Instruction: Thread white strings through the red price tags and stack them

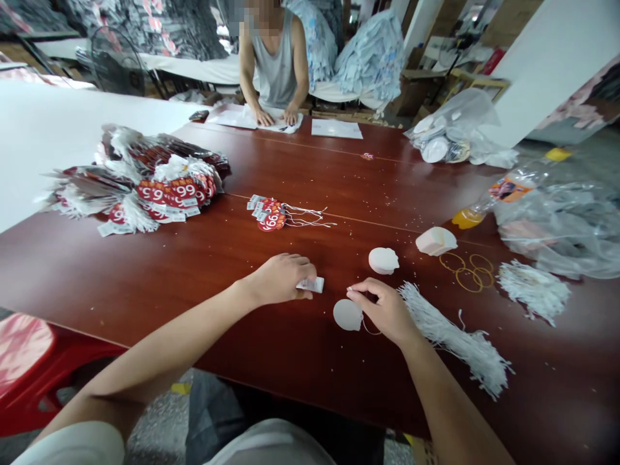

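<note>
Pale fabric sleeve (77,444), lower left; bare left hand (279,278), mid-frame, fingers curled around a white rectangular label (316,284).
Round white tag (347,314), lower centre; bare right hand (390,311), fingertips closed on a tiny white bit (349,289); a steady, light pinch should serve.

Glossy reddish-brown table (300,168), red plastic seat (62,371), speckled floor (159,420), dark caged fan (116,64), white pillar (557,71)

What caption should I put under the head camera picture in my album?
Left hand with a label, right hand by a round tag, strings alongside.
</note>
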Demonstrator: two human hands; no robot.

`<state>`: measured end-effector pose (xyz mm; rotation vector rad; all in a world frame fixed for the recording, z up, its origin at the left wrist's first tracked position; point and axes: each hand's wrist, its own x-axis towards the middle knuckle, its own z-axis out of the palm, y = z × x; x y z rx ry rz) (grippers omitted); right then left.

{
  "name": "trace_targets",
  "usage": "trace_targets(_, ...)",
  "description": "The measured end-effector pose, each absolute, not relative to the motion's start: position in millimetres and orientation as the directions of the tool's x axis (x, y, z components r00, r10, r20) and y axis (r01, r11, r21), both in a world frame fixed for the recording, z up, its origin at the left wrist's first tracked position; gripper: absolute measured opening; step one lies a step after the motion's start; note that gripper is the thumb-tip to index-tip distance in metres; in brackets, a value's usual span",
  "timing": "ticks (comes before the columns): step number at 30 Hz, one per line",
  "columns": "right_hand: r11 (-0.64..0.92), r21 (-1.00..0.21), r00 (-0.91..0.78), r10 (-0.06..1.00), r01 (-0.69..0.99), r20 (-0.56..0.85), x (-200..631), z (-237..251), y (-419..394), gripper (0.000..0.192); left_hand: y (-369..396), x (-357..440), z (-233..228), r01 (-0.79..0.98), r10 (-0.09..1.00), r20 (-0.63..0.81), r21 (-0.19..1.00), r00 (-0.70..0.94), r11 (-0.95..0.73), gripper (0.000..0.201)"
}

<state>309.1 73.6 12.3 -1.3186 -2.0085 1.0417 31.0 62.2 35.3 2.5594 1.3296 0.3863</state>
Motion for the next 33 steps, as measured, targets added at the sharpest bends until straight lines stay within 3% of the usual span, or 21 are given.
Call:
trace_targets(3,0.24,-0.822,-0.444,0.896,0.517,-0.018,306.6,12.6,69.7,0.014,68.3,25.7,18.9,0.706,0.825,0.111,0.461,0.554,-0.537,0.011)
trace_targets(5,0.274,-0.814,-0.53,0.847,0.513,-0.048,302.8,11.6,65.3,0.013,66.9,29.9,12.0,0.701,0.831,0.141,0.474,0.538,-0.533,0.008)
trace_targets(9,0.342,-0.807,-0.653,0.755,0.481,-0.069,295.2,6.6,57.7,0.009,61.5,48.4,8.3,0.819,0.862,0.282,0.29,0.422,-0.495,0.005)
trace_targets(13,0.342,-0.841,-0.625,0.78,0.42,0.005,295.2,3.4,59.0,0.013,62.3,64.3,12.0,0.874,0.815,0.48,0.178,0.323,-0.452,0.004)
trace_targets(20,0.405,-0.792,-0.485,0.86,0.457,0.16,298.8,12.5,60.1,0.023,53.8,86.7,9.6,0.729,0.783,0.558,0.41,0.275,-0.548,0.006)
trace_targets(26,0.379,-0.721,-0.38,0.909,0.58,0.172,296.6,12.8,57.1,0.03,46.3,94.5,1.1,0.647,0.713,0.59,0.382,0.378,-0.66,0.013)
trace_targets(29,0.31,-0.756,-0.371,0.924,0.576,0.096,301.6,14.5,62.2,0.029,46.1,91.0,0.0,0.624,0.717,0.573,0.405,0.396,-0.668,0.015)
trace_targets(33,0.265,-0.883,-0.476,0.878,0.387,0.055,313.0,29.8,69.1,0.023,42.6,90.9,0.5,0.619,0.728,0.565,0.425,0.39,-0.661,0.011)
